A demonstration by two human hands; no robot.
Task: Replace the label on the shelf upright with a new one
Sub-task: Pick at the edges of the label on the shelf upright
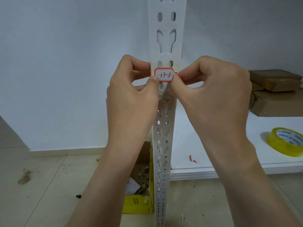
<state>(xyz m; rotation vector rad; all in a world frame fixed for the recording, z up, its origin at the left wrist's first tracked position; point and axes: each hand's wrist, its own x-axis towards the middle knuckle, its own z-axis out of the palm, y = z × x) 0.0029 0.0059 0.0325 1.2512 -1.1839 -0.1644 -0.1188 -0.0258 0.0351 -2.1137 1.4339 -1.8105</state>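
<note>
Between the left hand [131,95] and the right hand [213,89], a small red-bordered label [164,75] marked "17-3" is sitting against the front of the white slotted upright [165,38]. Both hands are pinching narrowly. The left thumb is pressing the label's lower left corner, and the right thumb and forefinger are gripping its right edge, which is reaching just past the upright's edge. Whether the back is already sticking cannot be told.

The label is looking like thin paper, so it is probably very light, limp and easy to crease. If the back is tacky, it is likely to grab wherever it touches. Holding it by the two short ends, as here, is keeping the fingers off the writing and the sheet taut for pressing down from the middle.

Just below the thumbs, grey torn residue [164,99] is clinging to the upright. Beyond the right wrist, a red scrap [192,158] and a tape roll [286,141] are lying on the shelf board [183,145]. Below the left forearm, a yellow box [139,205] is standing on the floor.
</note>
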